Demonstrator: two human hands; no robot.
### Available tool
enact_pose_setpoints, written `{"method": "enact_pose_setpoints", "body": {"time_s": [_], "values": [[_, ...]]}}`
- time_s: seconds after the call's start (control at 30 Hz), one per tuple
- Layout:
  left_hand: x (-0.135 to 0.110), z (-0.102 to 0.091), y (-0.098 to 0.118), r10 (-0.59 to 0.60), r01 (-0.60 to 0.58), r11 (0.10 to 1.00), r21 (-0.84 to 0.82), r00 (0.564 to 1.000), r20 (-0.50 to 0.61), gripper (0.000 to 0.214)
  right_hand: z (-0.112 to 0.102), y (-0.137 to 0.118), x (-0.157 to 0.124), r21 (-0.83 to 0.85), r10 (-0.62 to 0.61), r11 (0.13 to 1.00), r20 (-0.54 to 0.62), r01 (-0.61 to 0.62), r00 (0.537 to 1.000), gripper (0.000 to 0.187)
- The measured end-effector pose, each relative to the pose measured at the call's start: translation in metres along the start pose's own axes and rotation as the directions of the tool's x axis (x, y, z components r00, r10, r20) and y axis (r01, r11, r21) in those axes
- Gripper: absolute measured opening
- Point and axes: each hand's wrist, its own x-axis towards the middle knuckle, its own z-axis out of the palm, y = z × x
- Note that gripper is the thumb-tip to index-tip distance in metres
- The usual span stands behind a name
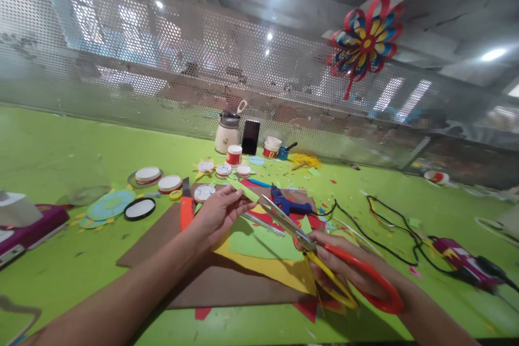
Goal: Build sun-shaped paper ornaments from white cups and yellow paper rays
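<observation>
Between its thumb and fingers, my left hand (222,210) pinches a small strip of light green paper (247,191). My right hand (334,262) grips a pair of scissors (290,226) with one red and one yellow handle. The blades are slightly apart, with their tips close to the strip's right end; whether they touch it I cannot tell. Below the hands, a green sheet (263,243) and a yellow sheet (284,274) lie on brown cardboard (219,284). An orange utility knife (186,212) rests beside my left wrist.
Behind the scissors lies a blue glue gun (288,203), its black cord (389,258) running right to a purple power strip (464,262). Round lids (148,174), a jug (227,132) and a dark phone or tablet (251,137) stand farther back. A paper flower (367,42) hangs above.
</observation>
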Motion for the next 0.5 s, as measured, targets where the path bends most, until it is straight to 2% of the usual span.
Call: {"method": "enact_pose_setpoints", "body": {"time_s": [0.13, 0.23, 0.5], "values": [[-0.001, 0.001, 0.0, -0.01, 0.01, 1.0, 0.013, 1.0, 0.005, 0.021, 0.002, -0.007, 0.0, 0.007, 0.045, 0.999, 0.019, -0.045, 0.999, 0.045], [-0.004, 0.004, 0.001, -0.012, 0.012, 1.0, 0.026, 1.0, 0.019, 0.02, 0.002, -0.004, -0.001, 0.032, 0.061, 0.998, 0.032, -0.062, 0.998, 0.042], [-0.011, 0.01, -0.002, -0.034, 0.029, 0.999, 0.037, 0.989, 0.143, 0.007, 0.006, 0.013, 0.002, 0.248, 0.018, 0.968, 0.091, -0.04, 0.996, 0.033]]}}
